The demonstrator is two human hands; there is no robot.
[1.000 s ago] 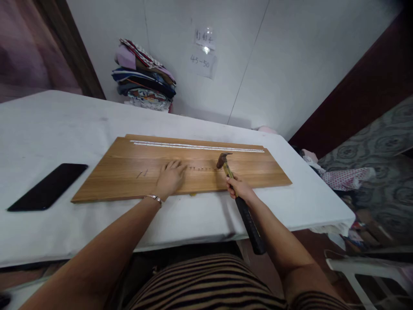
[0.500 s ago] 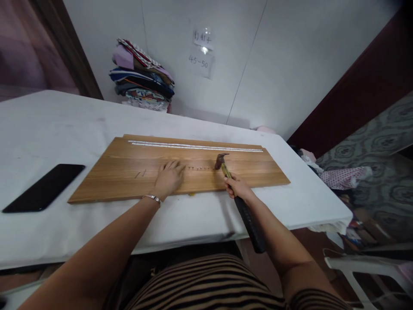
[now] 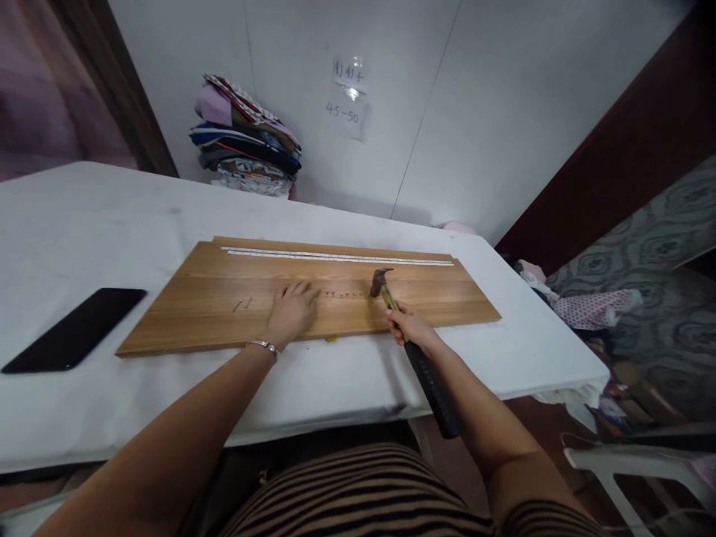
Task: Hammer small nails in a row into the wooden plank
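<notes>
One hammer, dark claw head, yellow-and-black handle: gripped in the right hand, its fingers wrapped round the yellow part near the head; the head is at the right-hand end of a row of small nails, and I cannot tell whether it touches one. One left hand, palm down on the board, fingers slightly spread, tips beside the row's left end; whether they pinch anything, I cannot tell. One bracelet, on the left wrist. One wooden board, brown, flat on the white tabletop, bearing the row across its middle. Two loose nails, lying on the board left of the left hand. Two pale strips, along the board's far side. One black phone, flat, left of the board. One pile of folded cloth, by the wall.
</notes>
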